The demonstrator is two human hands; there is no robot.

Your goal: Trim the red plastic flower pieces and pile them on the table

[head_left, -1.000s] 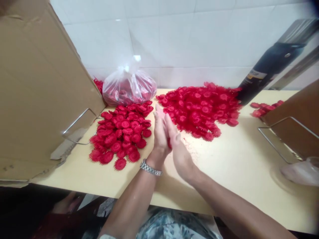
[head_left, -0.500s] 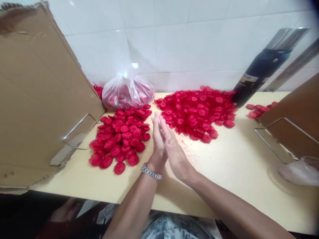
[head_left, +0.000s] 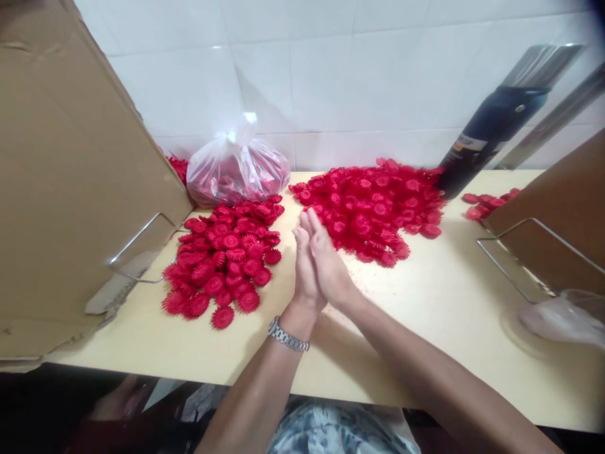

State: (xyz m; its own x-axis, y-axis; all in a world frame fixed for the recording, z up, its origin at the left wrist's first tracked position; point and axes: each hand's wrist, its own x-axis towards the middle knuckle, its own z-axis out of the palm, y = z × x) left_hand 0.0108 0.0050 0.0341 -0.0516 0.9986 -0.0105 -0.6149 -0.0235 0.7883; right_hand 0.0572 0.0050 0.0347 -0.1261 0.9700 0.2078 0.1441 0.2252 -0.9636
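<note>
My left hand [head_left: 306, 265] and my right hand [head_left: 331, 261] are pressed palm to palm above the table, fingers stretched out straight and pointing away from me. What lies between the palms, if anything, is hidden. A metal-band watch [head_left: 287, 335] circles my left wrist. To the left of the hands lies a heap of red round pieces with fringed, flower-like edges [head_left: 231, 252]. A larger heap of the same red pieces [head_left: 373, 202] spreads just beyond my fingertips, to the right.
A knotted clear plastic bag [head_left: 239, 167] of red pieces stands by the tiled wall. Cardboard boxes with wire handles flank the table, one left [head_left: 94, 176] and one right [head_left: 562, 208]. A dark spray can [head_left: 496, 126] leans behind the right heap. A plastic bag [head_left: 562, 318] lies at right.
My hands stay together, the right hand sliding slightly against the left, with its fingertips now farther forward. The whole view has shifted a little.
</note>
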